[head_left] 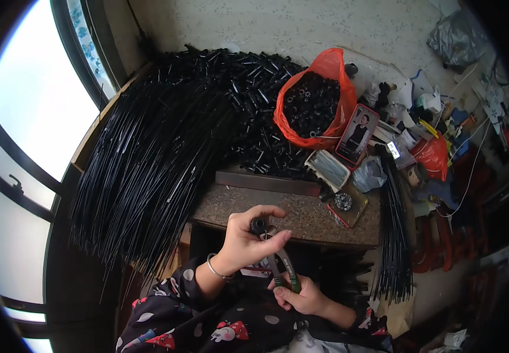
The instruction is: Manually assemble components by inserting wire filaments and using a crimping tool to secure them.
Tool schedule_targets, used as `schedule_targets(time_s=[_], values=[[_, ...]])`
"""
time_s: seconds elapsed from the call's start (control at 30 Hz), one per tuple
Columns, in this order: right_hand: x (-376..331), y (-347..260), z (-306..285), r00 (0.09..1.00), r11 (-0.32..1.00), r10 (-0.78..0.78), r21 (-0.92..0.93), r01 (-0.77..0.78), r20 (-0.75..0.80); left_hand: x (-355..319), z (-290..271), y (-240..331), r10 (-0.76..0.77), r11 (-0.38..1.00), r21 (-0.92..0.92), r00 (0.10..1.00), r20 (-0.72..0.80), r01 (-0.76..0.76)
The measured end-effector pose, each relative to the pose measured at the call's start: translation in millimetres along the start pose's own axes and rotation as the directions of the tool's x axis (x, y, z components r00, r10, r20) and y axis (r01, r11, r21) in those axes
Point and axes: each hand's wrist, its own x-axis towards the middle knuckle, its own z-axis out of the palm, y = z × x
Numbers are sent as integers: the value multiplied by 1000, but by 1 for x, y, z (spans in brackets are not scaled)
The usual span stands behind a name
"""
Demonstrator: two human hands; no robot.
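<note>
Pliers (286,263) gripped by the right hand (305,297) work, apparently, at the tube (258,225) held in the left hand (241,236); the next move likely calls for steady alignment.

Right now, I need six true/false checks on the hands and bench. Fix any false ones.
1. The left hand holds a black cylindrical part, and the right hand grips the pliers. True.
2. The pliers' handle grips are red. False: they are green.
3. The large red bag holds small black parts. True.
4. The large red bag is tied shut. False: its mouth is open.
5. A phone is at the bag's near right side. True.
6. The left wrist is bare. False: a silver bracelet circles it.
</note>
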Motion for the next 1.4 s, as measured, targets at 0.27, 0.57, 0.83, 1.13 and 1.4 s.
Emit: schedule_targets(time_s=[0.27,0.57,0.83,1.13,1.4], values=[[42,-18,-63,790,888,-377,-429,162,-482,-4,2,-29,-41,992,-124,993,-110,27],[65,-29,-192,506,276,-737,-882,-381,-449,-1,7,-29,-24,999,-24,1000,-12,24],[65,-18,-200,487,272,-780,-913,-303,-393,-4,4,-32,-31,998,-57,999,-24,30],[54,-25,-200,338,474,-769,-839,-267,-543,-8,10,-16,2,996,-88,995,98,6],[24,-63,-33,475,561,-816,-258,787,-328,-3,38,10,83,996,10,972,219,-87]])
